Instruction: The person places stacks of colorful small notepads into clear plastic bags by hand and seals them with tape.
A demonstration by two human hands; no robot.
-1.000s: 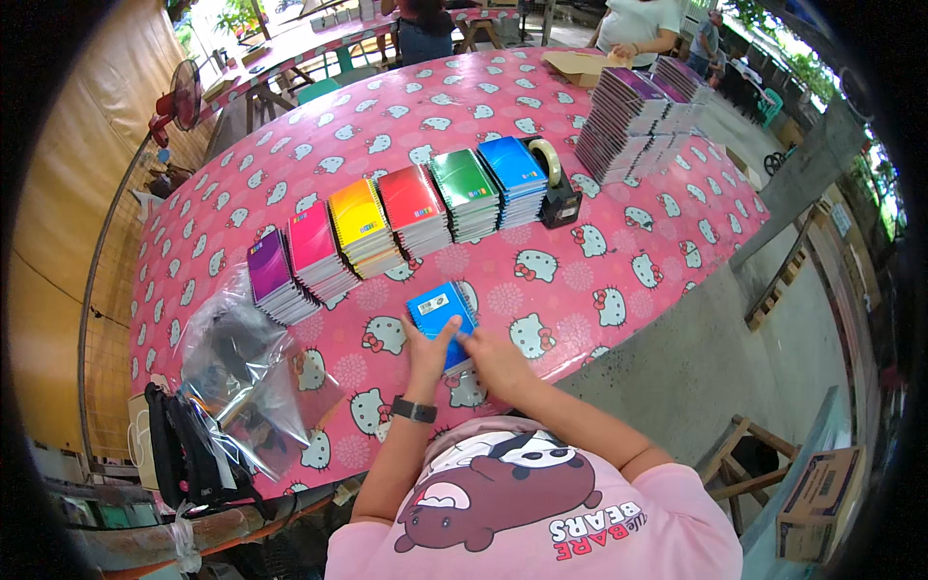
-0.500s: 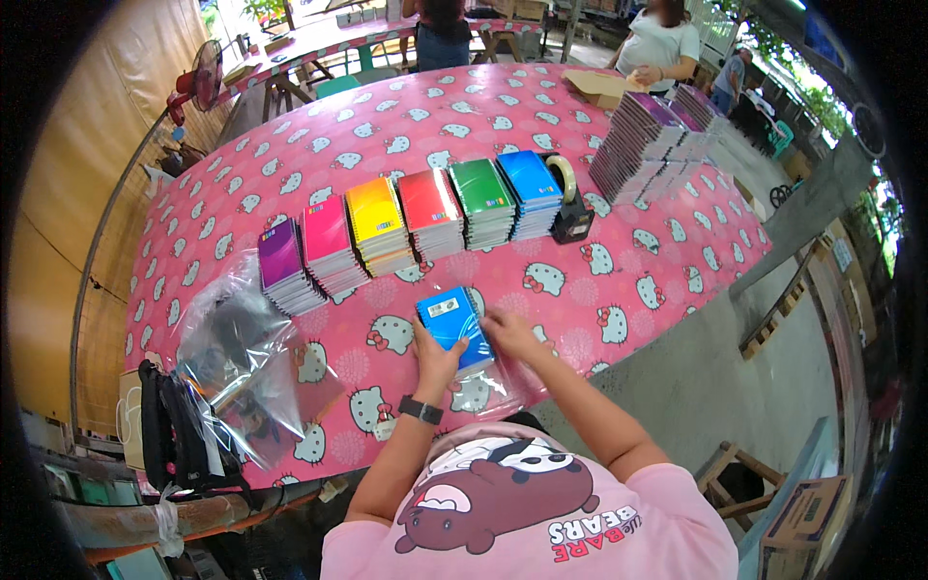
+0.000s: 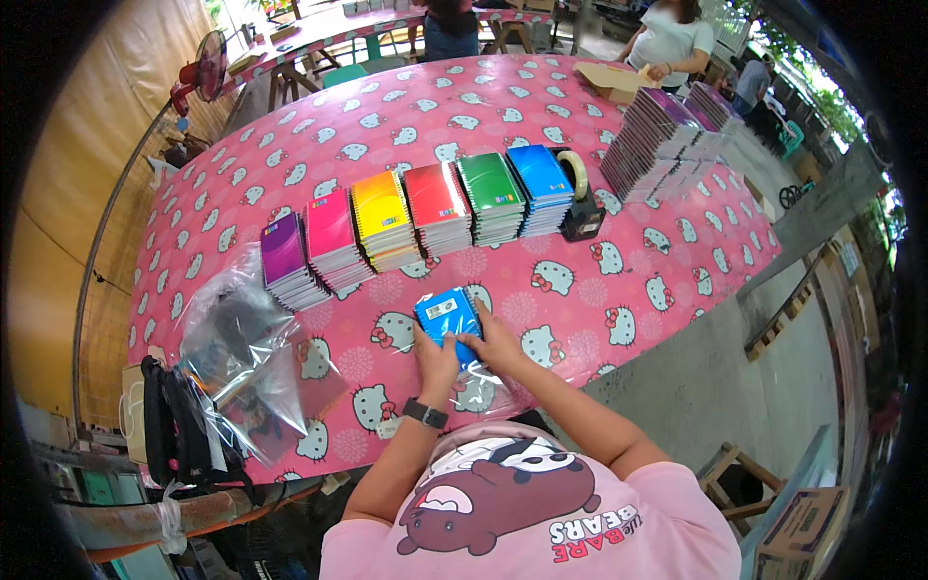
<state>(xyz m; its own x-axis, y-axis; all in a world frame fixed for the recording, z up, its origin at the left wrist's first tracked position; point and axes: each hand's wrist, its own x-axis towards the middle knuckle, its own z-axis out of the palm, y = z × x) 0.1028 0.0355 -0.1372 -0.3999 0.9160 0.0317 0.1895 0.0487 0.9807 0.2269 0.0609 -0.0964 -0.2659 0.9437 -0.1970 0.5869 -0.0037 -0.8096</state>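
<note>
A blue spiral notebook point(image 3: 448, 314) with a white label faces up on the near part of the table, between my two hands. Clear plastic wrap point(image 3: 488, 394) shows around its lower end and spreads toward me. My left hand point(image 3: 436, 363) grips the left edge, its thumb on the cover. On the opposite edge my right hand point(image 3: 497, 344) is closed too, thumb also pressed on the front. Ahead runs a row of stacked spiral notebooks: purple point(image 3: 283, 249), pink point(image 3: 333, 232), yellow point(image 3: 382, 205), red point(image 3: 436, 196), green point(image 3: 490, 186) and blue point(image 3: 541, 174).
A black tape dispenser point(image 3: 584, 218) ends the row at right. Clear plastic bags point(image 3: 242, 353) and a black bag point(image 3: 174, 425) lie at left. Tall notebook stacks point(image 3: 646, 145) and a cardboard box point(image 3: 611, 81) stand far right, near a person point(image 3: 672, 43). A red fan point(image 3: 208, 66) is far left.
My right hand has moved from the plastic beside the notebook onto its right side, thumb now on the cover near the left thumb. The left hand keeps its hold.
</note>
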